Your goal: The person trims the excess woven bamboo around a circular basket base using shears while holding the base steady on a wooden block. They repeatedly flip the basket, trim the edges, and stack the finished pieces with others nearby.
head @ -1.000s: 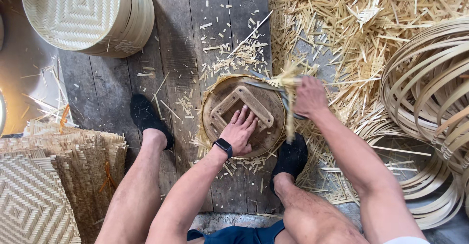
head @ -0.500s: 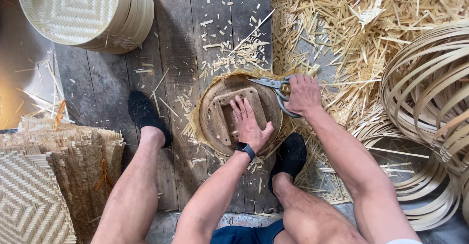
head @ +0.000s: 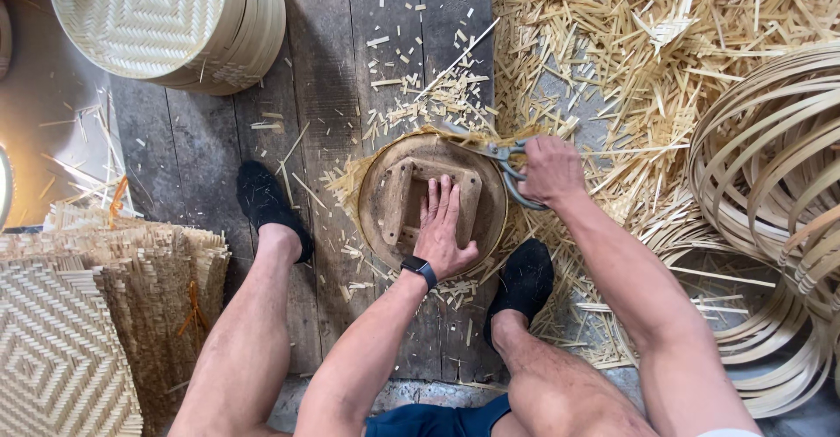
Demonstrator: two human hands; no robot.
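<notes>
Left hand (head: 444, 231) now lies flatter, fingers together, on round wooden form (head: 394, 194), frame centre; right hand (head: 549, 168) clamped on shears (head: 490, 150).

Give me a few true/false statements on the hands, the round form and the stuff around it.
1. The left hand lies flat on the round wooden form. True.
2. The right hand holds a hammer. False: it holds scissors at the form's rim.
3. The bamboo hoops are piled on the person's right. True.
4. The woven round trays are stacked between the feet. False: they stand at upper left, beyond the left foot.
</notes>
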